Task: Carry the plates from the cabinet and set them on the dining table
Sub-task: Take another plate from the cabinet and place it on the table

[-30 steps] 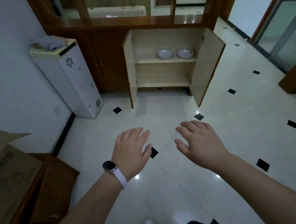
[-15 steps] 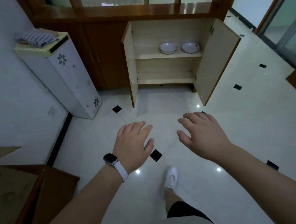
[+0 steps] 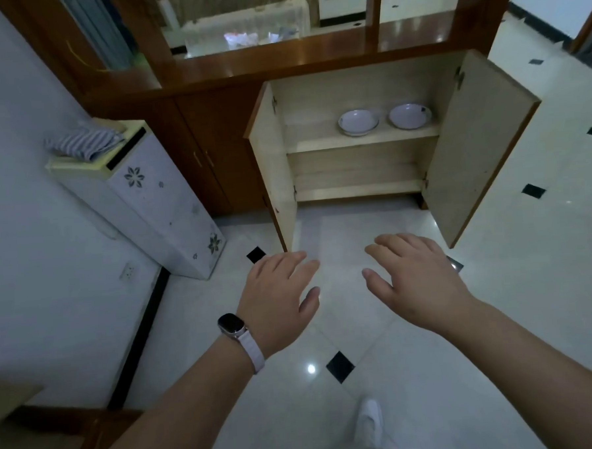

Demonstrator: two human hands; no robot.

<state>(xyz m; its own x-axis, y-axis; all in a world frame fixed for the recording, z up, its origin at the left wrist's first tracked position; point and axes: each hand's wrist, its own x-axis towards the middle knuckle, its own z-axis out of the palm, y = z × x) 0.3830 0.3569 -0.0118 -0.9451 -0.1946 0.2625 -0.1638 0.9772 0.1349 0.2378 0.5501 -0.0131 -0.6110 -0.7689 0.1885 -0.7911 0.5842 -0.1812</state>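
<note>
The pale tiled floor (image 3: pixel 498 316) with its small black diamonds fills most of the lower frame. Across the upper middle stands the dark wooden cabinet (image 3: pixel 214 125), its two light-coloured doors swung wide: the left door (image 3: pixel 271 164) and the right door (image 3: pixel 472 139). At centre left a white floor unit (image 3: pixel 156 204) with flower prints leans against the wall, just beside the cabinet.

My two forearms reach in from the bottom edge. My left hand (image 3: pixel 278 300) and my right hand (image 3: pixel 417 283) hover palm-down over the floor in the middle of the frame, fingers spread and relaxed, holding nothing, a gap between them.

The plates sit side by side on the cabinet's upper shelf (image 3: pixel 317 142), in the upper right-centre of the frame: the left plate (image 3: pixel 358 122) and the right plate (image 3: pixel 410 115), close together; I cannot tell whether they touch. Both lie well above my hands in the picture, well apart from my fingertips, inside the open doors.

A folded striped cloth (image 3: pixel 84 144) rests on top of the white unit. My white shoe (image 3: pixel 368 423) shows at the bottom centre, and a watch (image 3: pixel 232 325) on a pale band wraps my left wrist.
</note>
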